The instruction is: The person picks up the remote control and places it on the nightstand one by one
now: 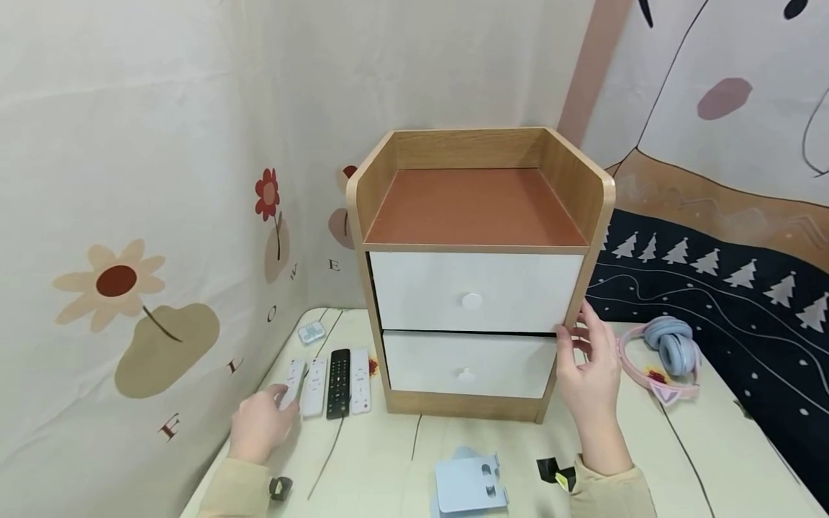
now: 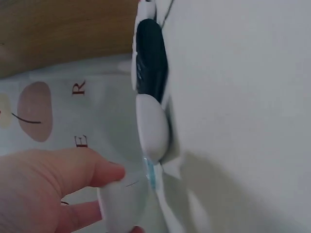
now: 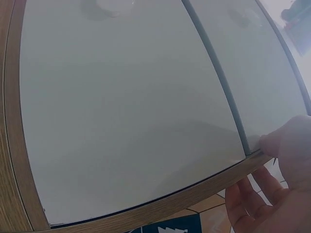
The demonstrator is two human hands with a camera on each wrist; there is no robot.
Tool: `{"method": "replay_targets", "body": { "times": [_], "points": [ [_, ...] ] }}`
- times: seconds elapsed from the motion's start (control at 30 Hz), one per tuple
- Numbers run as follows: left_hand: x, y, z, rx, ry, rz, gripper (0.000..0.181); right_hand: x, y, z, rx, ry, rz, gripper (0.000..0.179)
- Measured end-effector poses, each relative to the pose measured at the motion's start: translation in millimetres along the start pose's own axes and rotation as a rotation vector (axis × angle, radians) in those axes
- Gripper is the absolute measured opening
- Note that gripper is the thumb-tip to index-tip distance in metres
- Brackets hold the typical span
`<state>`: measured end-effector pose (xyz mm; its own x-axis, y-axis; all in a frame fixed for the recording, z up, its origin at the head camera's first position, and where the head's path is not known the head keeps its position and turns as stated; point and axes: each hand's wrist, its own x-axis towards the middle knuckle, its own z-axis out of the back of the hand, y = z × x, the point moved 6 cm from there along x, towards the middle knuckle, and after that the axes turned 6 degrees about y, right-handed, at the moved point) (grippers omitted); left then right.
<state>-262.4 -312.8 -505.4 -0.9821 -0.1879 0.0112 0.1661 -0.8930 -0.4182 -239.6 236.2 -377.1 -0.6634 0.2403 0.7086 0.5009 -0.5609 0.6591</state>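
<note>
My left hand [image 1: 262, 424] pinches the near end of the leftmost white remote control [image 1: 293, 381]; in the left wrist view, thumb and fingers hold that white remote [image 2: 121, 206] by its sides. Beside it lie another white remote [image 1: 314, 387], a black remote [image 1: 339, 383] and a further white one [image 1: 360, 381], side by side. My right hand [image 1: 591, 367] holds the right side edge of a small wooden cabinet [image 1: 463, 406] with two white drawers. In the right wrist view, the thumb lies at the front near the drawer gap, the fingers round the side panel [image 3: 209, 191].
Pink and blue headphones [image 1: 670, 352] lie right of the cabinet. A light blue metal stand [image 1: 469, 483] is at the table's front. A small pale blue item [image 1: 311, 332] lies behind the remotes. Printed curtains [image 1: 162, 180] hang close on the left and behind.
</note>
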Motion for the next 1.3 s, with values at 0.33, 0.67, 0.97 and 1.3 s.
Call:
{"method": "replay_targets", "body": {
  "times": [0.33, 0.67, 0.97, 1.3],
  "points": [
    [-36.0, -75.4, 69.5, -0.17, -0.521, -0.282, 0.044, -3.9, 1.7, -0.4, 0.005, -0.003, 0.016, 0.059],
    [-73.3, -164.6, 131.5, -0.449, -0.857, -0.7, 0.041, -1.4, 1.0, 1.3, -0.024, 0.011, -0.009, 0.061],
    [-93.2, -228.7, 160.2, -0.608, -0.979, -0.982, 0.033, 0.5, 3.0, 1.3, -0.011, 0.001, 0.005, 0.061],
    [-88.7, -290.9, 170.7, -0.397, -0.857, -1.086, 0.02, -0.6, 3.0, 1.5, -0.02, 0.004, -0.017, 0.06]
  ]
}}
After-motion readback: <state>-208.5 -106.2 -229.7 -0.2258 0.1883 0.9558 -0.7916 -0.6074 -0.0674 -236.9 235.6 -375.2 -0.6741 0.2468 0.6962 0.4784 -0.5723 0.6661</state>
